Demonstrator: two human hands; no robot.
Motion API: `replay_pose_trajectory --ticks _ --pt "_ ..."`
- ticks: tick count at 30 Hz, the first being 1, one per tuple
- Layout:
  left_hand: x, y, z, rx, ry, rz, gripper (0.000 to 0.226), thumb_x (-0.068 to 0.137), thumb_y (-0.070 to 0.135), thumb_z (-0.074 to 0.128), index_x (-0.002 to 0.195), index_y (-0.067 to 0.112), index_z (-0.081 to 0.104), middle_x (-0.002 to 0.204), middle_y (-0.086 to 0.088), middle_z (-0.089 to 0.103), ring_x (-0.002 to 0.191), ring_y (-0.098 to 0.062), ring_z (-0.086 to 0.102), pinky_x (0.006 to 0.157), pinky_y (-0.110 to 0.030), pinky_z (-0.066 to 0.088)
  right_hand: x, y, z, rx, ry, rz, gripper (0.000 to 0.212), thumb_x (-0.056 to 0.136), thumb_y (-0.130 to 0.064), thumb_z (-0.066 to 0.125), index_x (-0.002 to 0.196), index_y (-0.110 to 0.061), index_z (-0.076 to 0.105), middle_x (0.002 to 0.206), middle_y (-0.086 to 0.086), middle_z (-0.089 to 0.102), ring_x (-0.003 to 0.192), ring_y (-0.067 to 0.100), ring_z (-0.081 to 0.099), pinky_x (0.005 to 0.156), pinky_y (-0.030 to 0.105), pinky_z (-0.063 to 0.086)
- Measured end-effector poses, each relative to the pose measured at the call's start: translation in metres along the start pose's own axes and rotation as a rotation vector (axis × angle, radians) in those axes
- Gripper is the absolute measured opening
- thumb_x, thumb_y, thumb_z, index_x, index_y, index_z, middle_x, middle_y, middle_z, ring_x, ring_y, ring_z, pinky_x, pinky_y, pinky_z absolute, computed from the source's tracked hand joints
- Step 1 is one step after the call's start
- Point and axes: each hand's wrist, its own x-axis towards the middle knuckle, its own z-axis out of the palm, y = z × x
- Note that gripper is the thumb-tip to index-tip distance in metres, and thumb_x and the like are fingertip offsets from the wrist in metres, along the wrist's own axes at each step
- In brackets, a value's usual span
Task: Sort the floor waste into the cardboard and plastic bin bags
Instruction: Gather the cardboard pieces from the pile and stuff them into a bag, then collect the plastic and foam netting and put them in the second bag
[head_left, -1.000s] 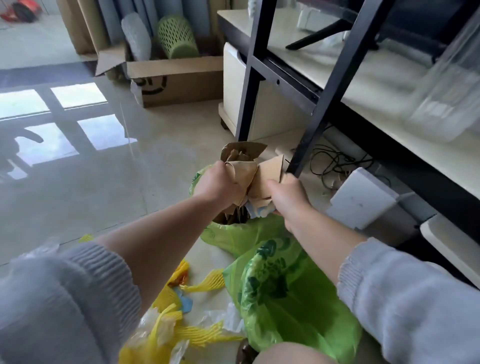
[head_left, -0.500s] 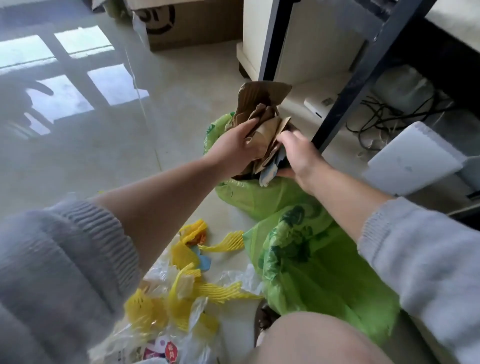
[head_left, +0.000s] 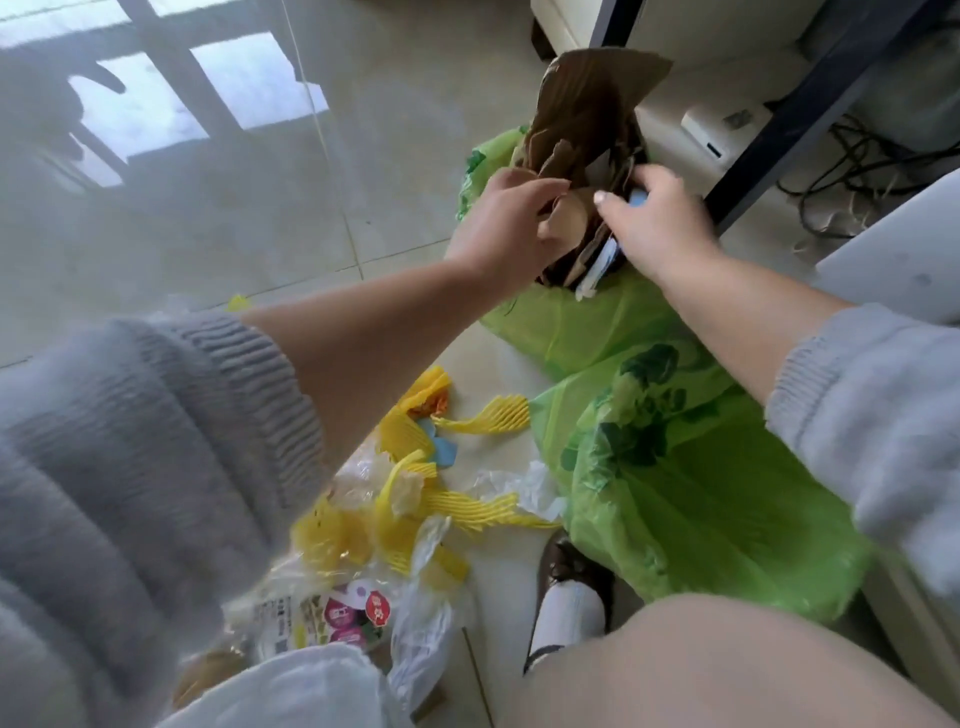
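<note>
A single wide-angle view from the person's head looks steeply forward and down, close over both outstretched forearms, onto the tiled floor (head_left: 218, 208) and the green bin bags (head_left: 691, 499) near the knees

Glossy pale tiled floor (head_left: 218, 218) with window reflections, dark slanted frame leg (head_left: 810, 98), tangled cables (head_left: 852, 171).
</note>
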Motion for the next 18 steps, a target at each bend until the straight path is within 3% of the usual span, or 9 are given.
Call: replay_pose_trajectory --ticks 4,7,11,15,18 --pt "-0.042 -0.03 -0.032 -0.086 0.047 -0.067 0.046 0.085 0.023 0.064 0.13 0.02 0.054 0.134 -0.006 0.05 0.122 -0.018 0.049 0.103 -0.026 0.038 -0.03 -0.012 -0.009 -0.047 0.2 -0.257 0.058 0.088 -0.04 0.051 0.137 -0.01 0.044 0.144 0.012 0.04 0.137 0.027 0.033 0.113 0.036 0.028" --pt "-0.084 -0.071 -0.049 -0.115 -0.013 -0.192 0.038 0.085 0.022 0.065 0.123 0.02 0.059 0.131 -0.004 0.055 0.116 -0.017 0.056 0.097 -0.027 0.044 -0.072 -0.039 0.004 0.014 0.194 -0.524 0.05 0.087 -0.032 0.05 0.132 -0.009 0.048 0.146 0.013 0.038 0.139 0.026 0.029 0.116 0.034 0.022" --pt "-0.153 -0.133 -0.058 -0.152 -0.089 -0.41 0.038 0.084 0.023 0.067 0.121 0.018 0.059 0.127 0.001 0.059 0.113 -0.016 0.058 0.094 -0.028 0.046 -0.126 -0.059 0.067 -0.089 -0.162 -0.742 0.045 0.086 -0.031 0.057 0.126 -0.012 0.054 0.145 0.011 0.039 0.14 0.027 0.028 0.115 0.032 0.015" --pt "-0.219 -0.186 -0.04 -0.143 -0.245 -0.543 0.044 0.081 0.021 0.071 0.124 0.017 0.058 0.128 -0.005 0.06 0.115 -0.022 0.057 0.099 -0.037 0.046 -0.148 -0.033 0.151 -0.396 -0.614 -0.666 0.06 0.084 -0.04 0.063 0.137 -0.02 0.043 0.154 0.007 0.026 0.144 0.024 0.017 0.118 0.038 0.015" --pt "-0.259 -0.214 -0.019 -0.077 -0.328 -0.597 0.053 0.081 0.022 0.071 0.13 0.016 0.052 0.135 -0.009 0.053 0.123 -0.026 0.05 0.104 -0.037 0.04 -0.155 -0.015 0.2 -0.574 -0.778 -0.626 0.071 0.081 -0.044 0.064 0.143 -0.023 0.035 0.157 0.006 0.016 0.146 0.024 0.01 0.117 0.045 0.018"
